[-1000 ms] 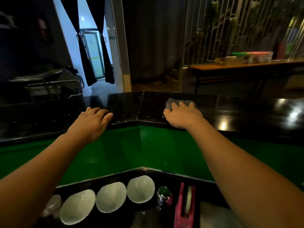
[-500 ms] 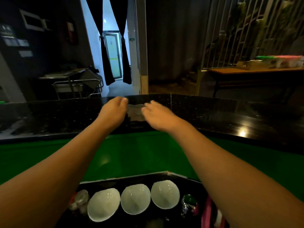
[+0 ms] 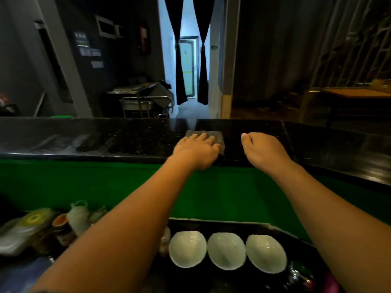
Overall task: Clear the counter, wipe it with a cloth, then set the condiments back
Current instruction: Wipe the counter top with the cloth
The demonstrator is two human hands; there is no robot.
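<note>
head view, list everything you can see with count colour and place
counter: 1, black speckled, across the middle
cloth: 1, grey, flat on the counter under the left hand
green panel: 1, green, below the counter edge
bowls: 3, white, in a row on the dark lower shelf
condiments: several, mixed colours, blurred, lower left
cart: 1, metal, behind the counter
curtains: 2, dark, at the lit doorway
table: 1, wooden, far right
left hand: 1, flat on the cloth
right hand: 1, loosely curled, empty, over the counter right of the cloth
</note>
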